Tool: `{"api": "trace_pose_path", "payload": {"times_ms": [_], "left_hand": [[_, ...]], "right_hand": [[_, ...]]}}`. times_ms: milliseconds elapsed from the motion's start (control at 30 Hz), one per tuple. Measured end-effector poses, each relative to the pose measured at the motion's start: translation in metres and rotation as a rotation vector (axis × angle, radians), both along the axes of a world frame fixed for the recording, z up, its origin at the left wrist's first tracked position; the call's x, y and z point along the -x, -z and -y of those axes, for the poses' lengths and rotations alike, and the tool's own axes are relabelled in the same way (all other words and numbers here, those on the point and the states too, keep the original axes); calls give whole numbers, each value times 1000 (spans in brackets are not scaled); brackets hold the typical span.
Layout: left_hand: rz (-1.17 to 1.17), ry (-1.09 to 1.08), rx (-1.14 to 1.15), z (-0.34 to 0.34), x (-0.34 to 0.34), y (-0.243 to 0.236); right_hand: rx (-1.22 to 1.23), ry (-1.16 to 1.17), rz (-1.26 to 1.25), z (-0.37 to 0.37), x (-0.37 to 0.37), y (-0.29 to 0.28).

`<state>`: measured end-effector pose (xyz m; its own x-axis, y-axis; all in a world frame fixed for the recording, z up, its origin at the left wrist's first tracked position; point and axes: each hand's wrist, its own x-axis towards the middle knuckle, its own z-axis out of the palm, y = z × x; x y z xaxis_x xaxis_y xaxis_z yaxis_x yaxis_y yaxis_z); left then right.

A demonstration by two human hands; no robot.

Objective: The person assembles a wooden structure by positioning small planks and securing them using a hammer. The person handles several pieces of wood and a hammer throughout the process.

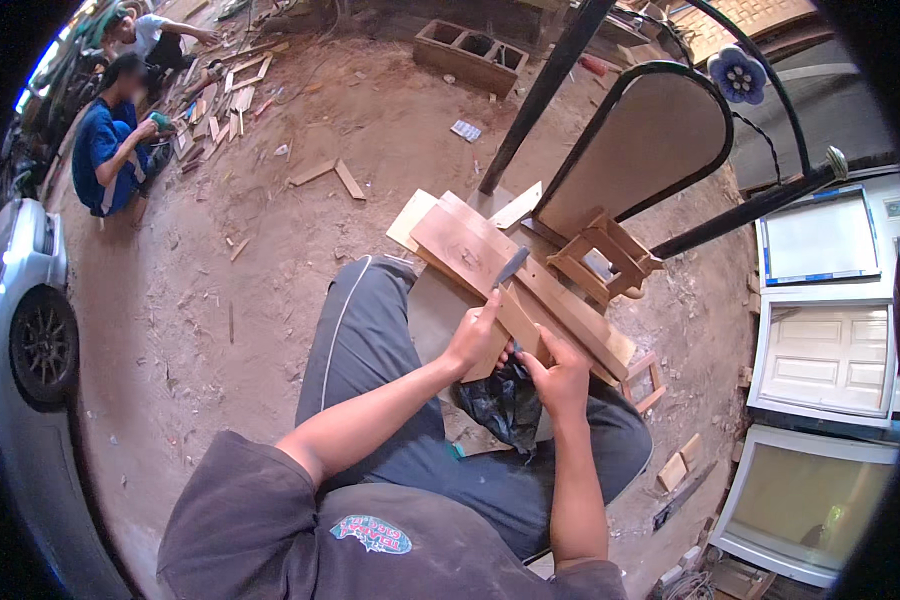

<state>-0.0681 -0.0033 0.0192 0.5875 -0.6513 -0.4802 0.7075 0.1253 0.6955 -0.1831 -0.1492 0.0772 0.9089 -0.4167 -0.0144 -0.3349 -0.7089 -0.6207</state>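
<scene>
Between my two hands, over my lap, is a flat light-brown piece of wood [516,322]. My left hand [474,338] is closed on its left side, and my right hand [560,378] grips its right side with the thumb toward the middle. A dark grey blade-like tool [511,268] slants up just beyond my left fingertips; whether that hand also holds it, I cannot tell. Beneath the hands hangs a crumpled black plastic bag [505,408]. Right ahead of them lie thick brown planks [460,240], stacked across in front of my knees.
A small wooden frame [602,262] stands beyond the planks, near a black metal chair [660,140] with a padded back. Two people [115,150] squat at the far left among wood scraps. A car [30,300] is at left, a hollow block [470,55] ahead, white-framed panels [820,360] at right.
</scene>
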Motion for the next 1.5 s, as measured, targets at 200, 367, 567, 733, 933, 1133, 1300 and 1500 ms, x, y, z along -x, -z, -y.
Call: {"api": "trace_pose_path", "payload": {"times_ms": [200,367,567,733,933,1133,1300,1500], "left_hand": [[59,7,-5,4,5,3],[72,78,0,5,3,7],[104,73,-44,7,3,6],[105,170,-4,6,2,4],[131,230,-116,5,5,9],[170,258,-47,7,7,5],[214,243,-14,6,8,8],[96,223,35,8,9,13]], "right_hand": [[64,-88,53,2,-1,5],[52,-39,10,2,1,1],[222,-123,119,-2,-4,0],[153,-60,8,-7,-3,0],[-89,-127,22,-10,-4,6],[-318,22,-49,-5,-3,-6],[-78,-150,96,-7,-9,-2],[-48,-72,105,-15,-8,4]]}}
